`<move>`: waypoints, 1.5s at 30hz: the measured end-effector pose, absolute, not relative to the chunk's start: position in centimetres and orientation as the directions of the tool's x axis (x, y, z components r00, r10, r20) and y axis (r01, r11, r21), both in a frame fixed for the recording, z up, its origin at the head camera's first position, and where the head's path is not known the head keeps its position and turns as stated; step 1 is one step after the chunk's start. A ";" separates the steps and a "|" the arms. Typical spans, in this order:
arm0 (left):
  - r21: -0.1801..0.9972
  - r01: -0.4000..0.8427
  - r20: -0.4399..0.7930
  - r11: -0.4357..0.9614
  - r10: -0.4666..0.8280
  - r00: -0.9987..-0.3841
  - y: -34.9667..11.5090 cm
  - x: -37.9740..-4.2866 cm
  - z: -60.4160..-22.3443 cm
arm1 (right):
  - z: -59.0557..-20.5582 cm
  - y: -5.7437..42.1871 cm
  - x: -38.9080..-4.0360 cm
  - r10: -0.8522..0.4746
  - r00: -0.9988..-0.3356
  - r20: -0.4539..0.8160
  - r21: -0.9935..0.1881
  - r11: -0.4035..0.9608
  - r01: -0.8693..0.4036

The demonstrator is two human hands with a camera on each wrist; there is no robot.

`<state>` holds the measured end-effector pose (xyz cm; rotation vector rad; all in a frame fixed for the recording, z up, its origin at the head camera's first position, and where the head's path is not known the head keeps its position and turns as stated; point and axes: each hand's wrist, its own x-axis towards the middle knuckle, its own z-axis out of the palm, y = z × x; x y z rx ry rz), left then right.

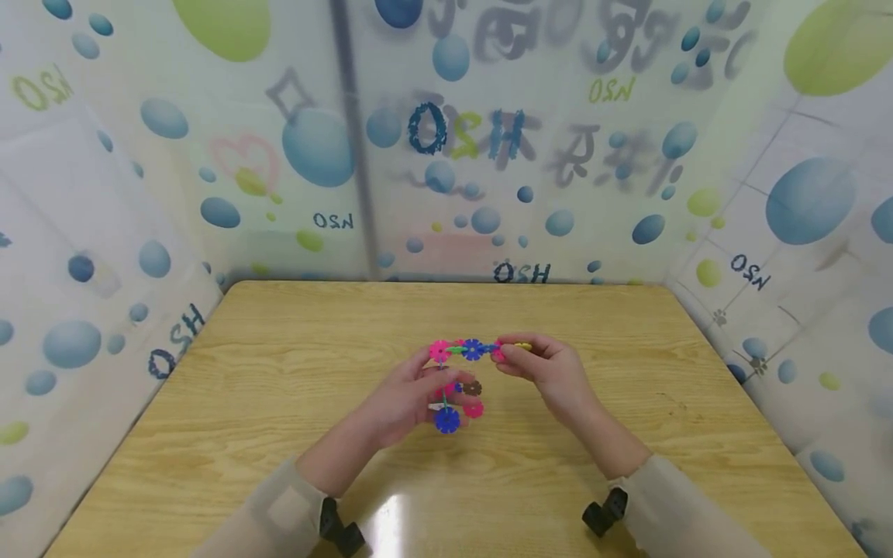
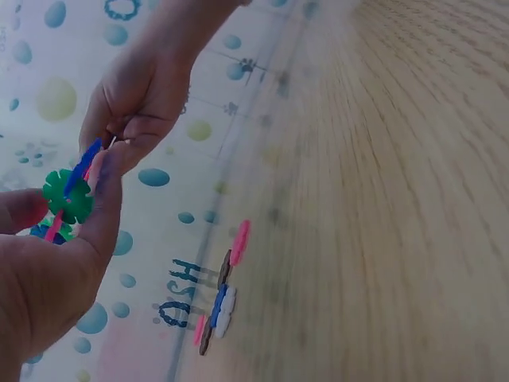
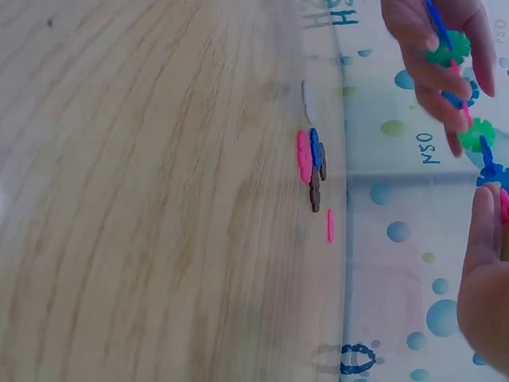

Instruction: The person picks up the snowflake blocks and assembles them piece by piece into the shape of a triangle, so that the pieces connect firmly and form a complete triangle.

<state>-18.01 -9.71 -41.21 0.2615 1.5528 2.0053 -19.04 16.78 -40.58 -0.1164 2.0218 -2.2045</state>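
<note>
A chain of interlocking plastic snowflake discs (image 1: 472,349) in pink, green, blue and yellow stretches between both hands above the table. My left hand (image 1: 401,403) holds its left part, fingers curled around green and pink discs. From there a blue disc (image 1: 447,420) hangs lowest, on the near side. At the chain's other end, my right hand (image 1: 558,376) pinches a pink disc between thumb and fingers, with a yellow disc (image 1: 523,346) partly hidden behind the fingers. In the right wrist view, a green disc (image 3: 477,135) and a blue disc (image 3: 493,176) link the two hands.
Several loose discs lie flat on the wooden table (image 1: 279,349) beyond the left hand: a brown disc (image 1: 472,387), a pink disc (image 1: 474,409), also blue and white ones (image 2: 226,312). A patterned curtain (image 1: 446,232) stands behind the table and on both sides.
</note>
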 end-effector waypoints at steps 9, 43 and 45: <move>0.937 -0.298 -0.152 -0.181 0.559 -0.815 -10.3 -17.9 -41.1 | -40.9 17.4 -20.0 -0.189 -0.981 -0.036 -0.999 -0.003 0.037; 0.904 -0.312 -0.146 -0.293 0.473 -0.869 -11.3 -18.6 -40.8 | -43.3 15.0 -18.9 -0.467 -0.870 -0.159 -0.675 0.695 -0.249; 0.901 -0.317 -0.151 -0.297 0.471 -0.869 -11.2 -18.6 -40.8 | -43.0 15.6 -18.4 -0.456 -0.882 -0.118 -0.728 0.644 -0.236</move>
